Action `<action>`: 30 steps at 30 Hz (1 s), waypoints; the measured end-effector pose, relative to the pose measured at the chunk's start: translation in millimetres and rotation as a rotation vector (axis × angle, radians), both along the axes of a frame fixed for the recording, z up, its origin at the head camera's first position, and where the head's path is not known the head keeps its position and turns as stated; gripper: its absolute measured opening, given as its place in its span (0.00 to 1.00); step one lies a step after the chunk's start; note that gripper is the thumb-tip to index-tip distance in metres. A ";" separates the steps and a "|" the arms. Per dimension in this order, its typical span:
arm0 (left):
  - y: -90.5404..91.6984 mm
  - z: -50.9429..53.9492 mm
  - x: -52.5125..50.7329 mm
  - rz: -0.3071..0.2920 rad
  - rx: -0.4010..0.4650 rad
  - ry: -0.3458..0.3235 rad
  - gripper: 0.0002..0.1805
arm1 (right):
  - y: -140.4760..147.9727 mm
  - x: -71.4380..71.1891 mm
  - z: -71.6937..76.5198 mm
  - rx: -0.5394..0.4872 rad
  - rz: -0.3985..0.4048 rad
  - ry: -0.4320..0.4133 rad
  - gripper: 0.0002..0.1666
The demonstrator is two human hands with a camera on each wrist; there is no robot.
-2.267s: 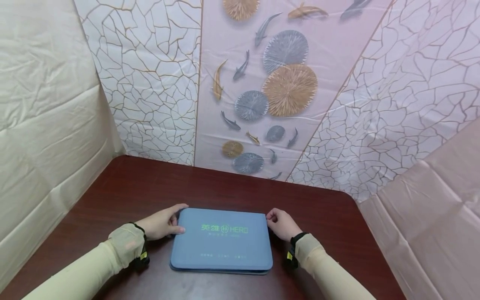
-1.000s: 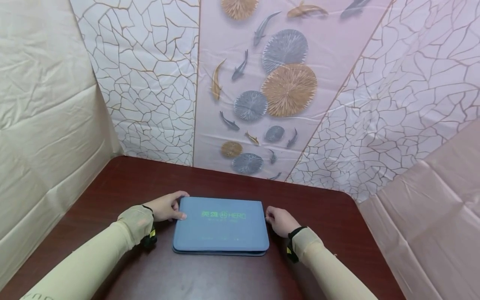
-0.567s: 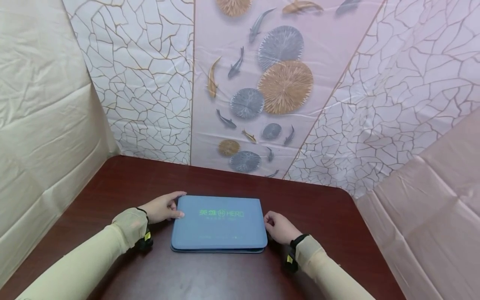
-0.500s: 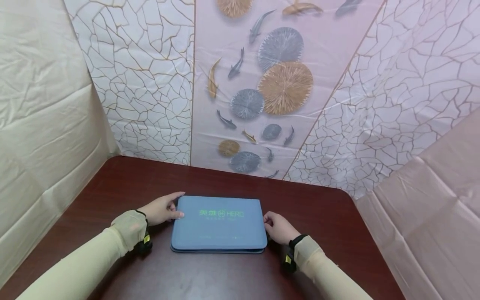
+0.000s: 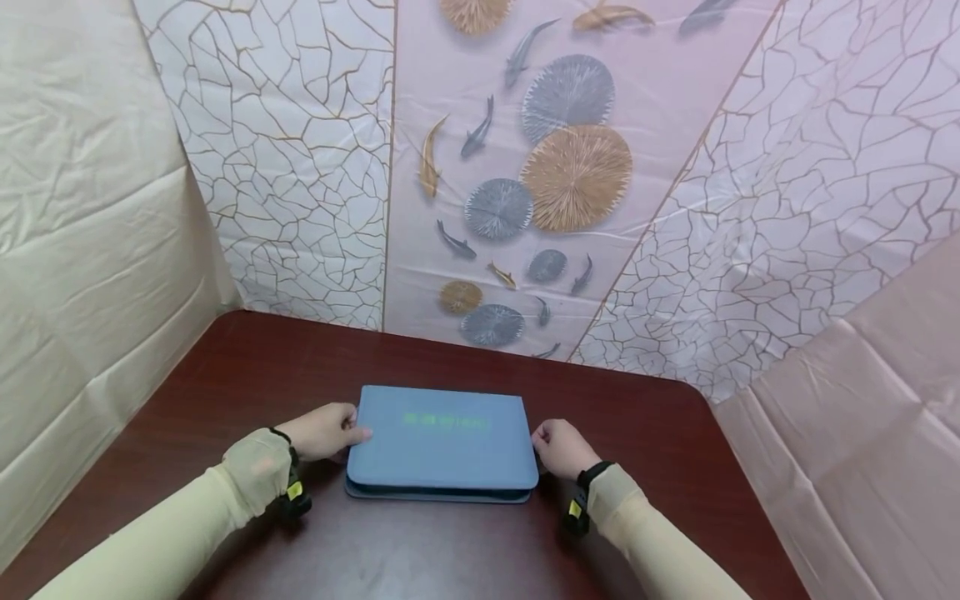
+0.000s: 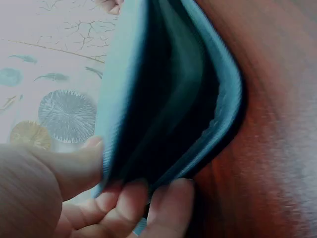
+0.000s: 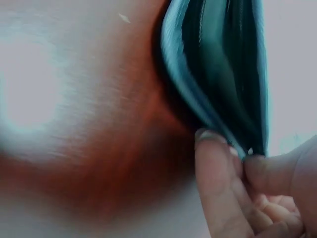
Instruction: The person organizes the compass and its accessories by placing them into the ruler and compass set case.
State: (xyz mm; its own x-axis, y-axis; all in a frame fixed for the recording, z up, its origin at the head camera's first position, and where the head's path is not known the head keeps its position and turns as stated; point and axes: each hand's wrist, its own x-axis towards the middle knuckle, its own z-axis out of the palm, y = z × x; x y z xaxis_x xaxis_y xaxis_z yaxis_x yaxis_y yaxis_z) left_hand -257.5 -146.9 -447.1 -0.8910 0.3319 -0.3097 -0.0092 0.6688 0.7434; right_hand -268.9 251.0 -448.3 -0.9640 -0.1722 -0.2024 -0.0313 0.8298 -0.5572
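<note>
A flat blue zip case (image 5: pixel 442 457) with green lettering lies on the dark red table. Its cover is raised a little along the near side, leaving a dark gap. My left hand (image 5: pixel 322 431) holds the left edge, thumb on top of the cover. In the left wrist view the left hand's fingers (image 6: pixel 131 201) are at the gap between cover and base, and the case (image 6: pixel 225 94) shows its dark inside. At the right edge my right hand (image 5: pixel 566 450) pinches the side of the case. Zip teeth run along the rim of the case (image 7: pixel 173 59) in the right wrist view.
The table (image 5: pixel 420 550) has rounded far corners. Behind it hangs a cloth (image 5: pixel 480 250) printed with fish and round leaves, and plain cream cloth (image 5: pixel 97 250) closes in the left side. Both wrists wear dark strapped devices.
The case has slid away from me. Since half a second ago its near cover edge has risen and the gap has widened. My left fingers have drawn back from the far corner to the side.
</note>
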 end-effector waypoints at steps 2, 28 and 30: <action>2.1 -1.5 -6.4 0.017 0.018 0.020 0.19 | -1.9 -8.0 1.2 0.022 -0.038 0.020 0.11; 8.4 -16.7 -44.4 0.206 0.025 -0.075 0.22 | 2.4 3.7 -9.2 0.183 0.149 0.139 0.06; 8.1 -15.7 -42.9 0.204 0.027 -0.074 0.21 | 1.7 13.0 -8.5 0.174 0.158 0.135 0.07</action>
